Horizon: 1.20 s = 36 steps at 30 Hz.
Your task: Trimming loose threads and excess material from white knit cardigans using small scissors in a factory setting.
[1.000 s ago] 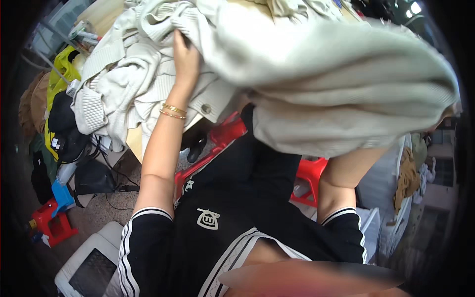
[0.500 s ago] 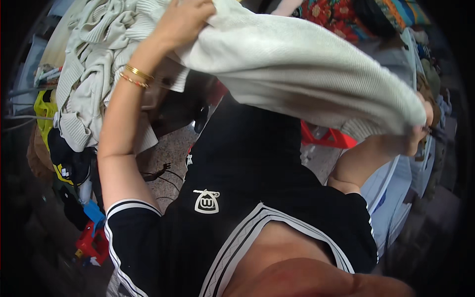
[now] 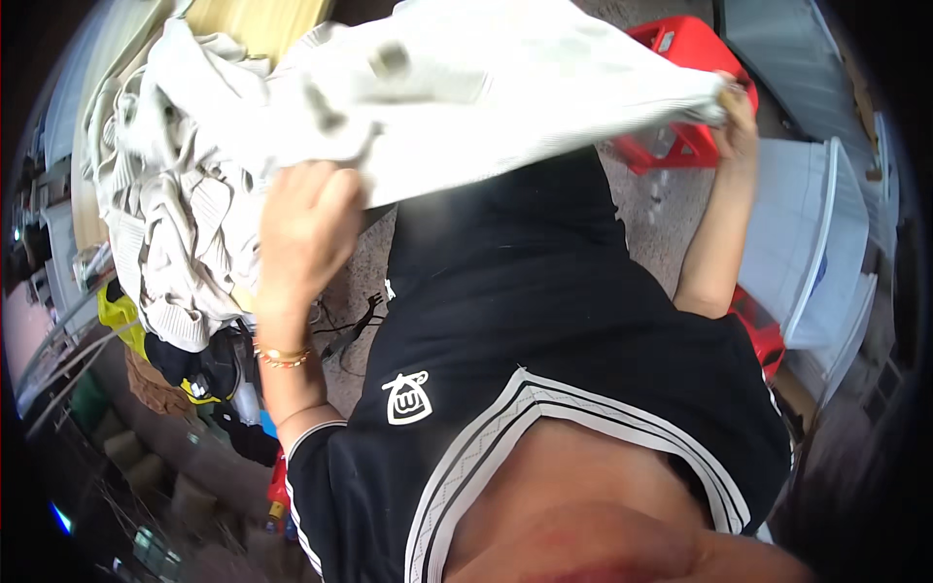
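Note:
A cream ribbed knit garment, partly blurred by motion, is stretched across in front of my body. My left hand is closed on its near left part, fingers curled into the fabric. Out to the right, my right hand pinches the garment's narrow far end with the arm extended. To the left lies a heaped pile of similar cream knitwear with ribbed cuffs and hems, and the held garment overlaps it. Whether the held piece has sleeves cannot be made out.
The pile rests on a pale wooden tabletop. A red plastic stool stands beyond my right hand. White plastic panels or bins line the right side. Beside the table hang a yellow bag and dark items. Cables lie on the floor.
Both hands have moved: the left down toward my body, the right up and inward. The garment is pulled straighter and flatter between them. My view has shifted, bringing the red stool more into sight.

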Tool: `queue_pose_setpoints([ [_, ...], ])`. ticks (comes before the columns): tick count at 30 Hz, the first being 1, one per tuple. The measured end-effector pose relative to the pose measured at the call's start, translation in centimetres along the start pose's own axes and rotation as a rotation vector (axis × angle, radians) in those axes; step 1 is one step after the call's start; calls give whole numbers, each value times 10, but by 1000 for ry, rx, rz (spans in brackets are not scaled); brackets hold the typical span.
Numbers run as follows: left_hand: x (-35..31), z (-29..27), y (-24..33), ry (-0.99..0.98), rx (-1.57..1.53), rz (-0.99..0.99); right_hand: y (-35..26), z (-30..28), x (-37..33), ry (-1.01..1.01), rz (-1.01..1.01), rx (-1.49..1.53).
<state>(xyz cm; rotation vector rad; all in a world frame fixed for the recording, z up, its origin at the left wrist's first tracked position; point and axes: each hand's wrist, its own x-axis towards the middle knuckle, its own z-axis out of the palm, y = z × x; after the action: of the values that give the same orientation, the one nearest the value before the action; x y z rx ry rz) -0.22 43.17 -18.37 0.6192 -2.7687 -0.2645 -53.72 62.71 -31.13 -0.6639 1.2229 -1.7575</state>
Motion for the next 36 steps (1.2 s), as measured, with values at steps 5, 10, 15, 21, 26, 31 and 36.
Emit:
queue_pose_setpoints([
  [5,-5,38,-1,-211,-359,-205,14,62,-13,-265,523,-707],
  [10,16,59,-1,156,-319,-356,11,94,-2,-220,33,-998],
  [15,30,65,-11,-24,-96,-233,-23,235,-17,-376,-421,-878],
  [21,33,42,-15,-159,-369,-327,42,300,-9,-531,-1051,-1167],
  [26,33,34,-21,-149,-210,-339,58,298,16,-730,-903,-781],
  [31,41,11,1,295,-255,-392,-28,272,2,-341,-74,-124],
  [36,48,-24,61,181,-313,-342,-22,201,1,-129,-255,15],
])
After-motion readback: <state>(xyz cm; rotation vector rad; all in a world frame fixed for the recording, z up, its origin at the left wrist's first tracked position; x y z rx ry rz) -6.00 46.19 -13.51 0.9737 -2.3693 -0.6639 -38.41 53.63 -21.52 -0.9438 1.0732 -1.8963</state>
